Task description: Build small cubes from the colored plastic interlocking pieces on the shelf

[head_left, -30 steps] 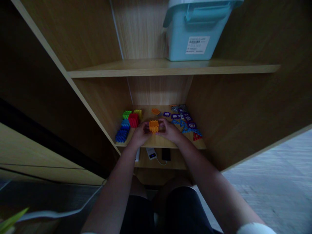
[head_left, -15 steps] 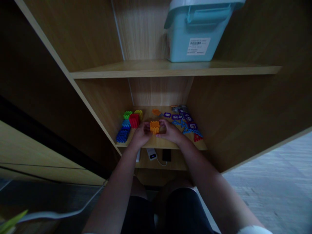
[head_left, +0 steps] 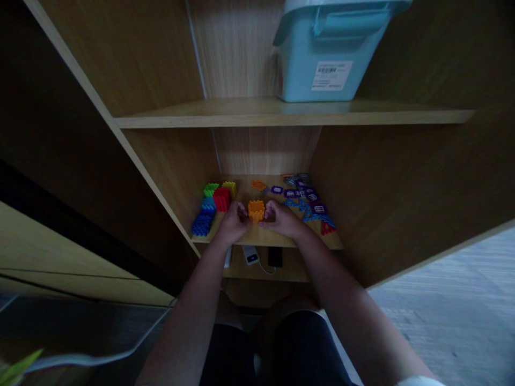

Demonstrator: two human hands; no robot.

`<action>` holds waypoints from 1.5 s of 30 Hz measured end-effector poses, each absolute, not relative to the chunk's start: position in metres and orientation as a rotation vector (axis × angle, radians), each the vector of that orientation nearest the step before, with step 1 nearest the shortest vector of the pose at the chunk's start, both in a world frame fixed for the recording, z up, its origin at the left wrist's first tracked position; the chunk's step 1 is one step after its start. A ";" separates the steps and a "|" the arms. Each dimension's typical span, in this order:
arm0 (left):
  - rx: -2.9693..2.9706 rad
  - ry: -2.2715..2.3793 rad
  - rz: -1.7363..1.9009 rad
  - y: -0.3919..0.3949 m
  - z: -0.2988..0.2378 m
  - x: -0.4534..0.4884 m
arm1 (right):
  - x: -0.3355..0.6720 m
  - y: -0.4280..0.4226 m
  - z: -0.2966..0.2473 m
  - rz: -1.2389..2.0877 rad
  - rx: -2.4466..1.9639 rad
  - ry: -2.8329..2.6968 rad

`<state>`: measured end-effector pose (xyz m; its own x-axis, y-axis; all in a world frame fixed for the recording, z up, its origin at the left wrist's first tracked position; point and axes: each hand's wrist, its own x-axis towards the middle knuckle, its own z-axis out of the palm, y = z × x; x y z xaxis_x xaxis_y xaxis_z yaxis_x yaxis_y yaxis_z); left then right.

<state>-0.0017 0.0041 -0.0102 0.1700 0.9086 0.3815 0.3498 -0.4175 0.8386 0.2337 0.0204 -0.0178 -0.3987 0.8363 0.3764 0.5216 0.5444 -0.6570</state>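
A small stack of orange notched interlocking toy tiles (head_left: pixel 256 210) stands at the front middle of the shelf, between my hands. My left hand (head_left: pixel 234 221) is at its left side, fingers curled and thumb at the stack's lower edge. My right hand (head_left: pixel 280 219) is at the right side, fingers bent and thumb at the lower right corner. Both hands steady the stack, though the exact fingertip contact is dim. Behind it lie a few loose orange tiles (head_left: pixel 258 185). To the left stand sorted stacks: red tiles (head_left: pixel 222 199), yellow tiles (head_left: pixel 229 187), green tiles (head_left: pixel 211 189) and blue tiles (head_left: pixel 202 222).
Purple window tiles (head_left: pixel 313 197), blue pieces (head_left: pixel 309 213) and red pieces (head_left: pixel 327 227) spread along the right side of the shelf. A lidded light-blue bin (head_left: pixel 317 59) sits on the upper shelf (head_left: pixel 241 113). Below are a white device (head_left: pixel 250 255) with a cable and a black item (head_left: pixel 275 256).
My fingers have loosened and drawn slightly back from the sides of the orange stack. The stack stays in nearly the same place; the view has shifted a little.
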 end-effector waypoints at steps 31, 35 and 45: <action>1.815 1.149 1.200 0.007 -0.015 -0.002 | 0.232 0.025 -0.024 0.539 -1.097 -2.004; 1.820 1.139 1.194 0.006 -0.013 -0.002 | 0.232 0.025 -0.023 0.548 -1.102 -2.003; 1.844 1.136 1.207 0.006 -0.016 -0.003 | 0.232 0.028 -0.028 0.535 -1.105 -2.002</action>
<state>-0.0030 0.0064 -0.0157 0.2006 0.9086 0.3662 0.3102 -0.4135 0.8560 0.2321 0.0277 -0.0277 -0.3247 0.8449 0.4252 0.5199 0.5350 -0.6659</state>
